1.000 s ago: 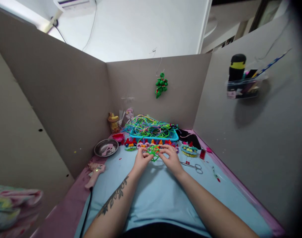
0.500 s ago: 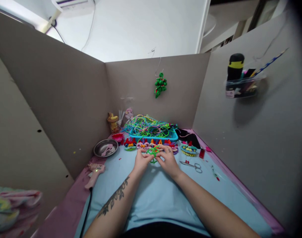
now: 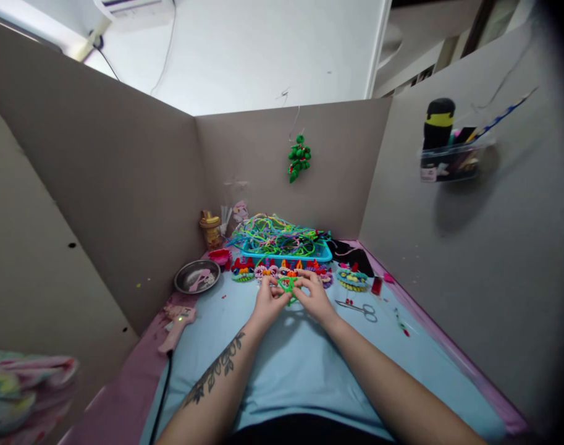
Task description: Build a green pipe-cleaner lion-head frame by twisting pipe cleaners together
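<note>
Between my two hands, just above the blue cloth (image 3: 282, 371), is a bent bright green pipe cleaner piece (image 3: 288, 285). My left hand (image 3: 267, 303) pinches its left side with thumb and fingers. From the right, my right hand (image 3: 315, 301) grips it the same way. Parts of the green piece are hidden behind the fingers. Several colourful fuzzy pipe cleaner figures (image 3: 243, 271) lie in a row just beyond my hands. To the right of my right hand rests a pair of scissors (image 3: 366, 312) beside small red bits.
A blue tray (image 3: 327, 252) heaped with pipe cleaners (image 3: 277, 232) stands at the back. At left are a metal bowl (image 3: 183, 281) and a pink glue gun (image 3: 175, 334) with a black cord. Grey panels (image 3: 282, 154) enclose the table; a green ornament (image 3: 299, 159) hangs there.
The green piece has turned and looks narrower between my fingers. My left hand has shifted slightly right. Both hands keep hold of it.
</note>
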Action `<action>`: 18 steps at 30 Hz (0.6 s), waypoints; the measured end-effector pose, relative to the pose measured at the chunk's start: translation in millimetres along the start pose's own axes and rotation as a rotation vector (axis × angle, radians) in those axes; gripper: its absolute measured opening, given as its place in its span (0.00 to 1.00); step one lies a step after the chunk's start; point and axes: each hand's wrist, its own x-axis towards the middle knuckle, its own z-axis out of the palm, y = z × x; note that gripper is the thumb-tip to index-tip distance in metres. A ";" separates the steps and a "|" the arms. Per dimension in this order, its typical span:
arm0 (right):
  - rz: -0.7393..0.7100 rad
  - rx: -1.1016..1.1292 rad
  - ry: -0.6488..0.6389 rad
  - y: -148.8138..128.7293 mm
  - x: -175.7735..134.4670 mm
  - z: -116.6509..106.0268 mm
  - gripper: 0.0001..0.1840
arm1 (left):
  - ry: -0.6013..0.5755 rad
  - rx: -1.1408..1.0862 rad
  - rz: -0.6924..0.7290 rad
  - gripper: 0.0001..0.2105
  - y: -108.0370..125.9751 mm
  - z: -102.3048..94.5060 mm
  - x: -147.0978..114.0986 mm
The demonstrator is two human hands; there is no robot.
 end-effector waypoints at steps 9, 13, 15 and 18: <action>0.180 0.285 -0.036 16.2 2.4 4.7 0.10 | 0.211 0.121 0.164 0.16 4.3 -6.2 0.8; 0.216 0.328 0.009 15.1 0.4 7.2 0.11 | 0.113 0.166 0.151 0.14 5.4 -4.3 -2.1; 0.209 0.321 0.004 12.1 -1.5 8.8 0.11 | 0.060 0.184 0.154 0.16 6.0 -2.7 -3.2; 0.202 0.306 -0.017 8.6 -4.3 12.1 0.12 | 0.043 0.169 0.150 0.19 5.1 -2.0 -2.5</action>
